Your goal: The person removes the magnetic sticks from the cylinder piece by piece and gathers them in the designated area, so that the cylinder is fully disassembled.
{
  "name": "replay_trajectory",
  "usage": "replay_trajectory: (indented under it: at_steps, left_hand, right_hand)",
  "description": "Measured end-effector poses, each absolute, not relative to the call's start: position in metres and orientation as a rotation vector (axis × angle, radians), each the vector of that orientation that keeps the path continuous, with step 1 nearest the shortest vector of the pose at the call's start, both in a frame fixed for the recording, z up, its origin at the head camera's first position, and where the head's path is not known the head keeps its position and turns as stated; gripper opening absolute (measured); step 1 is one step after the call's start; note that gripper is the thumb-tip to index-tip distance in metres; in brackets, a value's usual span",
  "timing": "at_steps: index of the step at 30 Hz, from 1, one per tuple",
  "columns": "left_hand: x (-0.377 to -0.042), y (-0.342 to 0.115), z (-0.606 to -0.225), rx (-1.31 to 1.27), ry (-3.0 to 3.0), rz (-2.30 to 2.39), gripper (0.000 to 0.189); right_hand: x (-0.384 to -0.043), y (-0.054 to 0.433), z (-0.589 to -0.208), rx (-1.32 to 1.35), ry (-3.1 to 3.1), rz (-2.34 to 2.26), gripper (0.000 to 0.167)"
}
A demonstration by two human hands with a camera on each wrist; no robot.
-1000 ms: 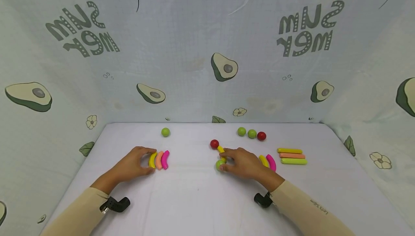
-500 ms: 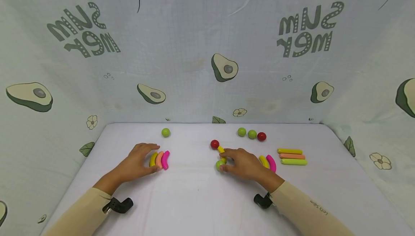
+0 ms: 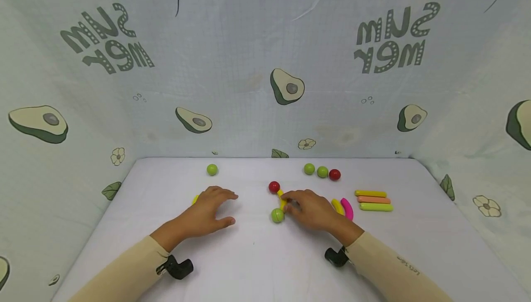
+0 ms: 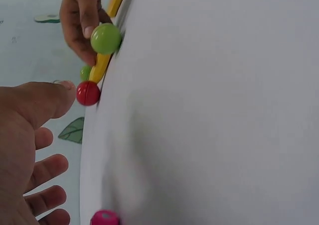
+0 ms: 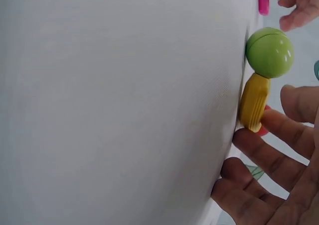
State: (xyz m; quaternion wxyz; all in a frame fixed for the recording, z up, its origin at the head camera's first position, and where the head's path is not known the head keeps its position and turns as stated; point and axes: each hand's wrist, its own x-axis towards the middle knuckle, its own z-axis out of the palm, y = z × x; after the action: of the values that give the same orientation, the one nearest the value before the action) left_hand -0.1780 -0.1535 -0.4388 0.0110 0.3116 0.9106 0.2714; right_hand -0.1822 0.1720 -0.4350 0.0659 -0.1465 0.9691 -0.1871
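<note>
My left hand (image 3: pixel 206 213) is over the left side of the table with fingers spread and nothing in them. It hides most of a group of curved sticks; a bit of a yellow one (image 3: pixel 195 199) and the end of a pink one (image 4: pixel 105 218) show. My right hand (image 3: pixel 311 210) is beside a curved yellow stick (image 5: pixel 254 103), fingertips right at its side and thumb apart from it. A green ball (image 3: pixel 277 215) sits at the stick's near end and a red ball (image 3: pixel 274 187) at its far end.
Two green balls, one here (image 3: pixel 309 168), and a red ball (image 3: pixel 334 174) lie at the back right. A lone green ball (image 3: pixel 212 169) is at the back left. Straight sticks (image 3: pixel 374 199) and curved yellow and pink sticks (image 3: pixel 346 208) lie right of my right hand.
My left hand has moved right, from beside the curved sticks to over them. The green ball has shifted slightly left and nearer, and my right thumb has come off it.
</note>
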Motion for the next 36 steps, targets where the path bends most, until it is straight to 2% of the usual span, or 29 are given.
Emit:
replay_trajectory:
  at_steps: [4,14,19,26,36]
  left_hand:
    - [-0.175,-0.126,-0.439,1.005,2.800,0.778,0.054]
    - [-0.173,-0.073,-0.449,1.002,2.845,0.709,0.050]
    - [-0.175,-0.060,-0.455,1.051,2.864,0.706,0.047]
    - [-0.176,-0.045,-0.458,1.061,2.866,0.714,0.041]
    - [-0.176,-0.042,-0.459,0.980,2.877,0.739,0.031]
  right_hand:
    - [-0.182,0.171,-0.435,-0.455,2.933,-0.589,0.031]
    - [-0.185,0.171,-0.434,-0.459,2.926,-0.601,0.030]
    - [-0.186,0.171,-0.434,-0.472,2.931,-0.589,0.030]
    - [-0.187,0.172,-0.435,-0.497,2.951,-0.552,0.045]
    - [-0.189,0.170,-0.434,-0.501,2.942,-0.533,0.044]
